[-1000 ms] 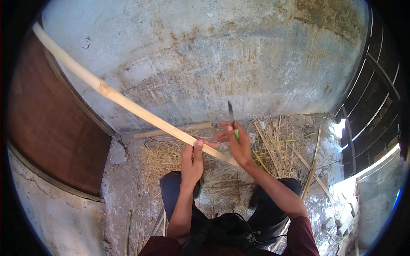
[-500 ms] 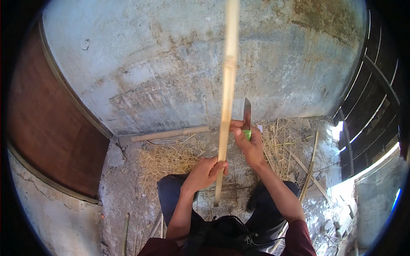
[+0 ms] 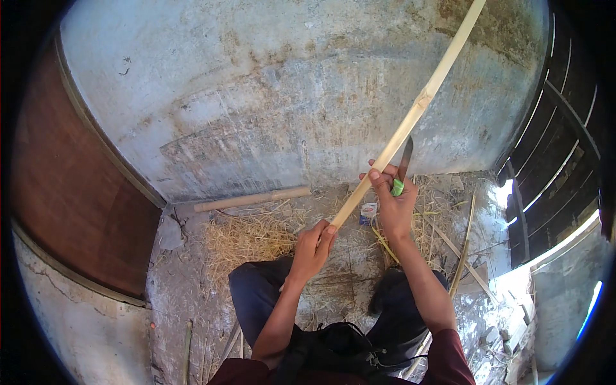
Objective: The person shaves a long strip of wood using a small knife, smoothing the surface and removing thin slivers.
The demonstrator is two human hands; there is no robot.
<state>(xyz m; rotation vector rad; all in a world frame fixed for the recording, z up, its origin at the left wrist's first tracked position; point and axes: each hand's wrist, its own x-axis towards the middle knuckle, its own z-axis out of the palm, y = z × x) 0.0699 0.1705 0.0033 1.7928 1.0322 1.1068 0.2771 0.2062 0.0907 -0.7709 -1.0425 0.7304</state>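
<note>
A long pale bamboo strip (image 3: 410, 119) slants from my hands up to the right, past the top of the view, with a node partway along. My left hand (image 3: 312, 249) is closed round its lower end. Higher up, my right hand (image 3: 394, 199) pinches the strip between thumb and fingers. The same right hand also keeps a knife (image 3: 406, 158) in its grip; the green handle sits in the palm and the dark blade points up, beside the strip. Part of the handle is hidden by the fingers.
Bamboo shavings (image 3: 247, 247) lie heaped on the floor at the left, with more at the right. A round pole (image 3: 253, 199) rests along the wall (image 3: 256, 109). Near my right hand is a small box (image 3: 368, 213). Bamboo pieces (image 3: 463, 247) lie right, beside a dark slatted wall (image 3: 558, 141).
The bamboo strip has swung from nearly upright to a slant toward the upper right. Both hands have moved with it, the right one slightly rightward. The small box has come into fuller view.
</note>
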